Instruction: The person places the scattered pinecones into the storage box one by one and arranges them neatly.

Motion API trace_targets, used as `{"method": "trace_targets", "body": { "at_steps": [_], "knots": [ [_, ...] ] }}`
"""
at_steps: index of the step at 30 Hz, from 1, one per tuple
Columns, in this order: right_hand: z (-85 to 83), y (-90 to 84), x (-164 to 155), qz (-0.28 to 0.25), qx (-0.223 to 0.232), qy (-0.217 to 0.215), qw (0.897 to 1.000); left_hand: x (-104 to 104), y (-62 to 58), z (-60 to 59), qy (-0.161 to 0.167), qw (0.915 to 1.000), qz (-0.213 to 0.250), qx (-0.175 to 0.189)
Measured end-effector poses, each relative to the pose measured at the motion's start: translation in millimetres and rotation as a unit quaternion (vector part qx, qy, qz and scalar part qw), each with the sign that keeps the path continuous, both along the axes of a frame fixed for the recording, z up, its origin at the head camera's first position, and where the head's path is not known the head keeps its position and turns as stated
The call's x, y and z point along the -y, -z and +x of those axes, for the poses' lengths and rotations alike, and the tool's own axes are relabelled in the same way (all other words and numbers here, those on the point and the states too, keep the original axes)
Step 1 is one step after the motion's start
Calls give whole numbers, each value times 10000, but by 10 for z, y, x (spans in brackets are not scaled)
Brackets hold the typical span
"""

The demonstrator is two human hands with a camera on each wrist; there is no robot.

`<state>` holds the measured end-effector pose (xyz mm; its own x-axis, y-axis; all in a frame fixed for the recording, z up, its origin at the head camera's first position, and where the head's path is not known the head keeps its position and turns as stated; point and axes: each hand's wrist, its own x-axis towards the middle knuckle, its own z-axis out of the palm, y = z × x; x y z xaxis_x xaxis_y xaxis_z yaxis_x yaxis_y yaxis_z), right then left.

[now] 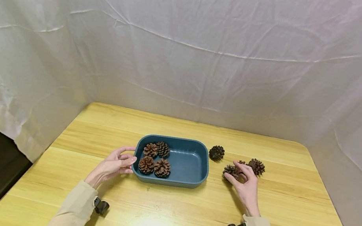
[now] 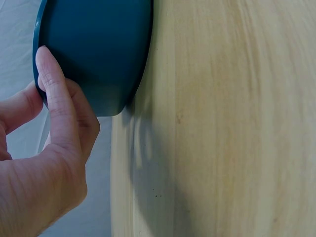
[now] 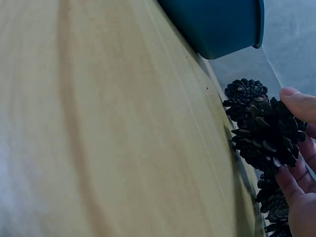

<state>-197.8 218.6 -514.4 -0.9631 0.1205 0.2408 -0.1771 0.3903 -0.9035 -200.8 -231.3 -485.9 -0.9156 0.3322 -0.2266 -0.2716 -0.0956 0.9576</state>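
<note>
A dark teal tray (image 1: 190, 162) sits mid-table with several pine cones (image 1: 155, 158) in its left half. My left hand (image 1: 127, 157) grips the tray's left end; in the left wrist view the thumb (image 2: 55, 98) lies against the tray's outer wall (image 2: 98, 44) and a finger curls behind the rim. To the right of the tray, my right hand (image 1: 238, 174) pinches a pine cone (image 1: 230, 171) between thumb and fingers. The right wrist view shows that cone (image 3: 266, 133) held at table level, with the tray's corner (image 3: 222, 24) beyond it.
Two more pine cones lie loose on the wooden table (image 1: 164, 214), one (image 1: 216, 152) just right of the tray's far corner and one (image 1: 257, 166) beyond my right hand. White cloth hangs around the back and sides. The table's left edge drops to a dark floor.
</note>
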Motion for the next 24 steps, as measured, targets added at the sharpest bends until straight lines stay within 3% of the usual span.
{"method": "trace_targets", "body": {
  "at_steps": [5,13,24],
  "knots": [
    [33,-50,37,84,16,50,10000,2,5,-4,3,10000,-11,-2],
    [180,-358,168,252,-77,65,9996,2,4,-4,3,10000,-10,-6],
    [13,-42,37,452,-224,118,9987,-1,-3,3,3,10000,10,-19]
  ]
}}
